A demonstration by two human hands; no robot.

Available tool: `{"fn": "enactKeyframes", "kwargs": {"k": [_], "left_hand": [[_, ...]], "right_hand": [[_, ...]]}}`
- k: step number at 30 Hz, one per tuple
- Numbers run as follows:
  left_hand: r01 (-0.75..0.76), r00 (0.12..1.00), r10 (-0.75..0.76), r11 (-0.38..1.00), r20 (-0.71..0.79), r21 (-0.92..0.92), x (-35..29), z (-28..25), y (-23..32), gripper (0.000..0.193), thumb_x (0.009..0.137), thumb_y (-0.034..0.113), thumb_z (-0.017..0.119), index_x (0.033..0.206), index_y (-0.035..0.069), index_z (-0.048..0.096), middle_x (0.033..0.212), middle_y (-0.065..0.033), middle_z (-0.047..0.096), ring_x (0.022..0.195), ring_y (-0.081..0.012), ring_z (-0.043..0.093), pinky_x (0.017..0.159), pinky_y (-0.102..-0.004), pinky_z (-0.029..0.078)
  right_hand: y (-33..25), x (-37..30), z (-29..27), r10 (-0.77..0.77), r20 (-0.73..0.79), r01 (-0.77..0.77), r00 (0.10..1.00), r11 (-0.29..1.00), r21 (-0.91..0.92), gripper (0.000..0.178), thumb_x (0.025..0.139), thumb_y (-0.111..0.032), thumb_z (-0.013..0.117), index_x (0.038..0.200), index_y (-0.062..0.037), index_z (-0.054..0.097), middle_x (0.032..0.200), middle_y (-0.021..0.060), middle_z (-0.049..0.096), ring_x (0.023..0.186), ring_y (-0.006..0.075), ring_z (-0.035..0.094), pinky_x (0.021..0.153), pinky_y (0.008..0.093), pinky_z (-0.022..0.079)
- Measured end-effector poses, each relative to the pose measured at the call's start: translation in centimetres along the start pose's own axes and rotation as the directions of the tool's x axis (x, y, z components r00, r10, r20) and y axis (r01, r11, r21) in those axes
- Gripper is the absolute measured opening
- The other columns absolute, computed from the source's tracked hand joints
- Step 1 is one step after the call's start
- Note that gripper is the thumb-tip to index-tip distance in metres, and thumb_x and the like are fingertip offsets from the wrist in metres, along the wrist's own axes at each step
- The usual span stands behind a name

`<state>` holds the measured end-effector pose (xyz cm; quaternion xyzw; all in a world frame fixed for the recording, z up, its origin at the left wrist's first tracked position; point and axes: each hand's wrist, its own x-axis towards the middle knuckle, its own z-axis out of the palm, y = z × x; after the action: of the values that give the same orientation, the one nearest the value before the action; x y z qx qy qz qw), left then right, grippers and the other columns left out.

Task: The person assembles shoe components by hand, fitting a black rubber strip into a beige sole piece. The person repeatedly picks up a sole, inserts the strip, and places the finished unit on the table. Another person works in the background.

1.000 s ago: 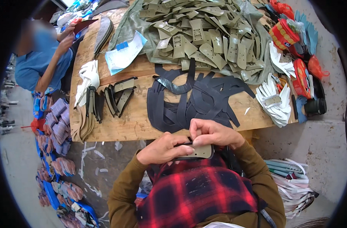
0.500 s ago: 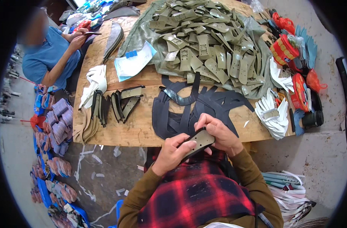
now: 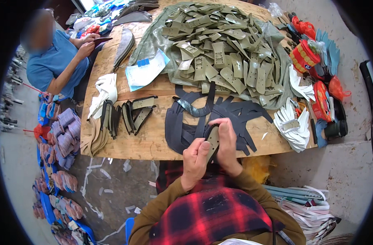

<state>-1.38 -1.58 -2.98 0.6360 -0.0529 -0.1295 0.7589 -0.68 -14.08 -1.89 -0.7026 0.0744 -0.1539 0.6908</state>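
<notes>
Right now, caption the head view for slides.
Left hand and right hand hold a black-edged olive piece by a wooden table bearing dark strips.

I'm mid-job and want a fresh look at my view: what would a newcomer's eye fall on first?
Probably the big heap of olive-green pieces, spread on a green sheet at the far middle of the wooden table. Then the tangled black strips in front of it. Nearest, the left hand and right hand hold one olive piece with black edging at the table's near edge.
</notes>
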Motion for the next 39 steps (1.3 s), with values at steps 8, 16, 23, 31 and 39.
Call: {"fn": "enactKeyframes", "kwargs": {"k": [8,16,23,31,39], "left_hand": [[0.456,0.872,-0.28,0.765,0.402,-0.455,1.8,-2.1,0.6,0.069,0.097,0.065,0.037,0.107,0.002,0.062,0.071,0.0054,0.053,0.058,-0.0028,0.046,0.05,-0.0183,0.034],[0.647,0.713,-0.452,0.718,0.536,-0.255,0.6,-3.1,1.5,0.058,0.103,0.051,0.034,0.117,-0.002,0.052,0.083,-0.0066,0.056,0.059,-0.0141,0.054,0.049,-0.024,0.045],[0.648,0.724,-0.442,0.698,0.53,-0.303,0.0,-4.2,2.0,0.034,0.104,0.032,0.045,0.113,-0.001,0.05,0.084,-0.0067,0.056,0.059,-0.0139,0.055,0.046,-0.0255,0.045],[0.664,0.723,-0.547,0.72,0.423,-0.203,-0.4,-4.9,2.1,0.034,0.105,0.04,0.041,0.11,0.008,0.051,0.08,-0.0002,0.049,0.057,-0.0087,0.044,0.043,-0.0222,0.034],[-0.168,0.907,0.42,0.331,0.014,0.928,6.8,-16.2,6.0,0.062,0.097,0.038,0.057,0.143,0.0,0.039,0.116,-0.0157,0.058,0.101,-0.0255,0.06,0.085,-0.0385,0.05]], "right_hand": [[0.6,0.4,-0.1,-0.053,0.38,-0.2,0.923,0.779,0.594,0.058,0.101,-0.038,0.053,0.144,-0.0045,0.034,0.124,0.0096,0.051,0.12,0.017,0.048,0.104,0.0318,0.039],[1.1,1.5,-1.6,0.283,0.373,-0.373,0.883,0.907,0.195,0.018,0.099,-0.025,0.059,0.097,-0.0067,0.055,0.083,-0.0045,0.052,0.073,0.0026,0.046,0.063,0.0206,0.039],[-0.2,0.0,-0.7,0.385,0.447,-0.503,0.807,0.845,0.18,0.022,0.098,-0.023,0.06,0.11,-0.0049,0.053,0.087,-0.0017,0.058,0.072,0.0034,0.052,0.057,0.0199,0.041],[1.5,-0.5,0.0,0.34,0.428,-0.451,0.838,0.872,0.19,0.029,0.102,-0.02,0.051,0.125,-0.0031,0.053,0.101,0.0019,0.059,0.086,0.0074,0.056,0.077,0.024,0.048],[1.4,1.7,-6.8,0.1,0.042,-0.078,0.994,0.928,-0.366,0.029,0.09,-0.015,0.066,0.115,-0.0026,0.06,0.104,0.008,0.061,0.094,0.0197,0.06,0.083,0.032,0.048]]}}
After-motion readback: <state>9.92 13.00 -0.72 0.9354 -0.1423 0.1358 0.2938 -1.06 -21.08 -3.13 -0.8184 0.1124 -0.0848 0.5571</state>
